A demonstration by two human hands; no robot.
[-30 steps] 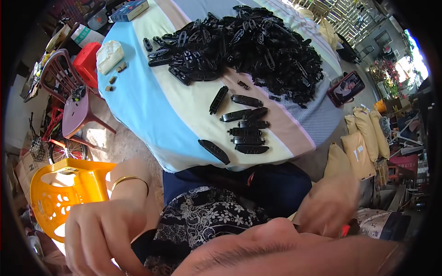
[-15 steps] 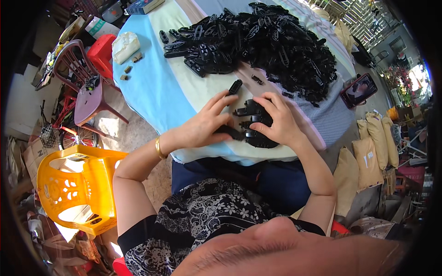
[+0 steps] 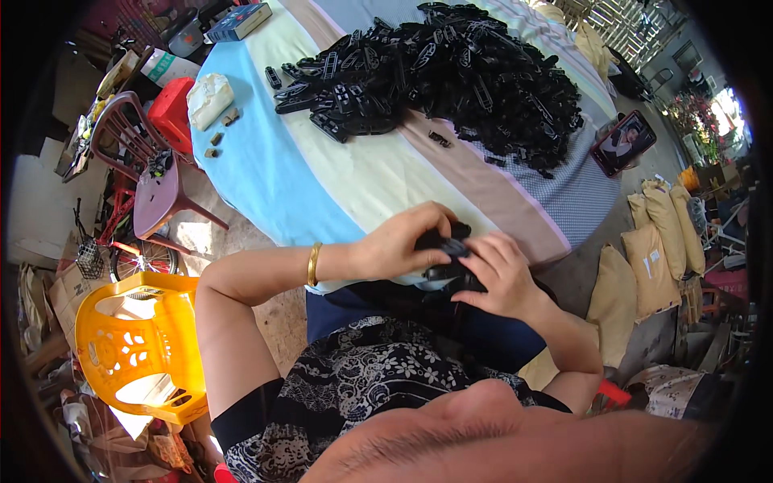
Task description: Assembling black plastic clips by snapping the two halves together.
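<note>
My left hand [image 3: 403, 241] and my right hand [image 3: 501, 275] are closed together around a bunch of black plastic parts [image 3: 448, 259] at the near edge of the round table [image 3: 266, 185], just above my lap. A gold bangle sits on my left wrist. Farther back on the striped cloth lies a big heap of black plastic parts [image 3: 451, 72], with a few stray pieces [image 3: 440, 138] in front of it. My fingers hide most of the held pieces.
A phone [image 3: 625, 140] lies at the table's right edge. A white bundle [image 3: 209, 100] and a book [image 3: 238, 21] lie at the far left. An orange plastic chair [image 3: 129, 346] and a maroon chair [image 3: 145, 177] stand to my left; tan sacks [image 3: 652, 249] stand on the right.
One second ago both hands were down by my lap and a row of black parts lay at the table edge. The hands then gathered those parts and drew them off toward my lap.
</note>
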